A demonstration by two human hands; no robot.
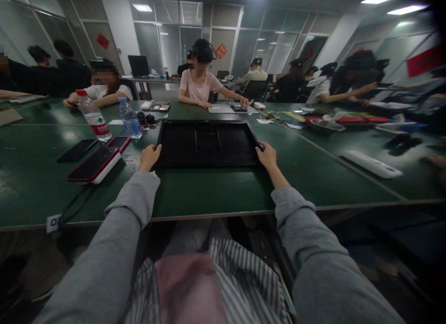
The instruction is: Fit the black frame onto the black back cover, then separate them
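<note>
A black rectangular tray-like panel [177,145] with a raised rim lies on the green table in front of me. Two thin bars run across its middle, set close to a darker block. My left hand [150,157] is closed on its near left edge, thumb on top. On the opposite side, my right hand [267,154] grips the right edge, its fingers curled over the rim. What lies beneath the panel is hidden.
Left of the panel are a red-capped bottle [95,117], a blue-capped bottle [130,119] and red-edged phones [94,165]. A white bar-shaped object [372,163] lies right. Across the green table [216,189], a person in pink [198,84] handles small items.
</note>
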